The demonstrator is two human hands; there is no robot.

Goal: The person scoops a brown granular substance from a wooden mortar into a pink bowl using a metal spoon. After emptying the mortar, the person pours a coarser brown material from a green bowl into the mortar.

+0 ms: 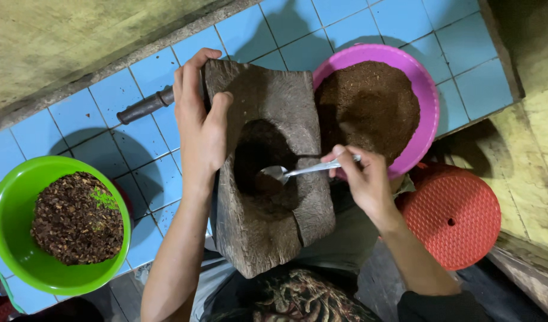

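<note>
Steadily, the left hand clamped the heavy wooden mortar's top edge, tilting it. Right hand pinched the stiff, light metal spoon by its handle end, bowl down in the hollow; that thick rim looked the safest hold.

Pink bowl crowds mortar's right; blue tiles left lie open.

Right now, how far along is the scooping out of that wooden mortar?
Looks done: the pink bowl already holds a mound of fine brown powder. In hand: the left hand tilts the wooden mortar while the right hand works a metal spoon in its hollow. Left: the green bowl is full of coarse brown bits.
</note>
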